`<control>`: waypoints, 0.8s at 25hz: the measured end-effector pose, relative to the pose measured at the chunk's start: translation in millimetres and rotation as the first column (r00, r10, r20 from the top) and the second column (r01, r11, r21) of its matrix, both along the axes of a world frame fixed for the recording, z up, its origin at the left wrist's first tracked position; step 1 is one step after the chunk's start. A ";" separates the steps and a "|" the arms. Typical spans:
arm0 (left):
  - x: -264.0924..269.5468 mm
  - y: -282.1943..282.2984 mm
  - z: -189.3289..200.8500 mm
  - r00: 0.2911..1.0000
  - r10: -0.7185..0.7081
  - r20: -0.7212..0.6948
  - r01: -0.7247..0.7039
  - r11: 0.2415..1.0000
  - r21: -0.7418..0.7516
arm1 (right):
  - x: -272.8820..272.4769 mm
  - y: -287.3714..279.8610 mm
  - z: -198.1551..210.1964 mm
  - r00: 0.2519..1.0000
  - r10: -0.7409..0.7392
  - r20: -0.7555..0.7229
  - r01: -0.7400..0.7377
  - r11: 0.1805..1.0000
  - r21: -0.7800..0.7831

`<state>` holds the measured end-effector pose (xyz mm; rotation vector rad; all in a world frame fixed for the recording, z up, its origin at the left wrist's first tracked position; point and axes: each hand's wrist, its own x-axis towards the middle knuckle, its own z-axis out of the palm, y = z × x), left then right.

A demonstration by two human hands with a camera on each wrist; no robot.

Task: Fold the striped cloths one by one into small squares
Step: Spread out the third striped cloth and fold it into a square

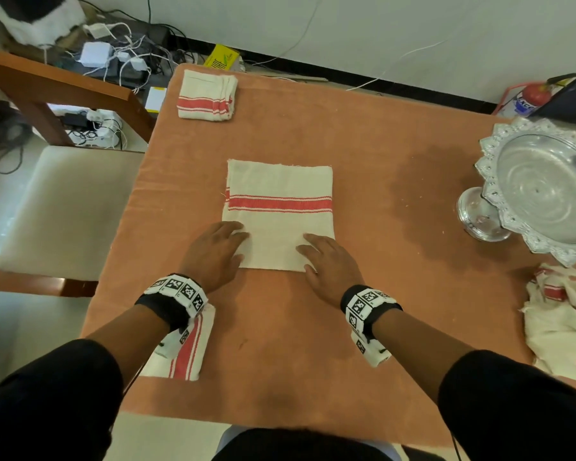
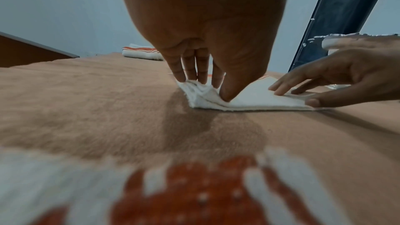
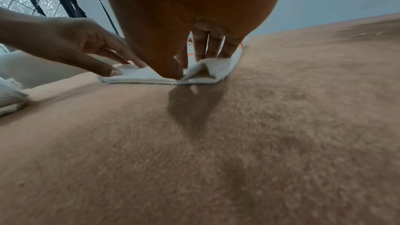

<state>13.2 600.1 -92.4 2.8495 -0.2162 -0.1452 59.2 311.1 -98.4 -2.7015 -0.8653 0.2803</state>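
Note:
A cream cloth with a red stripe (image 1: 280, 201) lies folded into a rectangle in the middle of the table (image 1: 396, 154). My left hand (image 1: 228, 239) is at its near left corner. In the left wrist view, thumb and fingers of the left hand (image 2: 207, 90) pinch that corner (image 2: 201, 95) and lift it slightly. My right hand (image 1: 315, 252) is at the near right corner. The right wrist view shows the right hand (image 3: 190, 66) pinching the raised corner (image 3: 212, 69) between thumb and fingers.
One folded striped cloth (image 1: 207, 94) sits at the far left of the table, another (image 1: 187, 351) under my left wrist. A heap of unfolded cloths (image 1: 562, 324) lies at the right edge, behind it a silver pedestal tray (image 1: 499, 151). A chair (image 1: 64, 207) stands on the left.

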 end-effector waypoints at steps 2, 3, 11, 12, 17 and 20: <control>1.4 -2.5 3.3 1.000 0.000 -0.011 0.000 1.000 0.024 | 1.6 -3.2 -0.3 1.000 0.015 -0.015 -0.015 1.000 0.002; 4.7 -6.2 6.2 1.000 0.004 -0.008 -0.003 0.999 0.032 | 4.2 -1.4 0.8 1.000 0.015 -0.023 -0.014 1.000 0.014; 62.8 -48.9 6.4 0.999 0.010 -0.047 -0.011 1.000 -0.022 | 72.6 50.1 15.6 1.000 0.009 -0.014 -0.009 1.000 -0.006; 72.1 -50.5 3.9 0.998 0.018 -0.063 -0.019 1.000 -0.020 | 81.4 57.1 14.9 1.000 0.012 -0.016 -0.012 1.000 -0.025; 102.1 -40.8 -1.3 0.993 0.036 -0.115 -0.033 0.999 0.022 | 109.9 74.3 7.4 1.000 -0.003 -0.013 0.001 0.990 -0.142; 103.9 -23.7 -7.3 0.995 0.045 -0.094 -0.045 0.999 0.003 | 118.6 62.9 -3.2 0.999 -0.007 -0.038 0.002 0.990 -0.139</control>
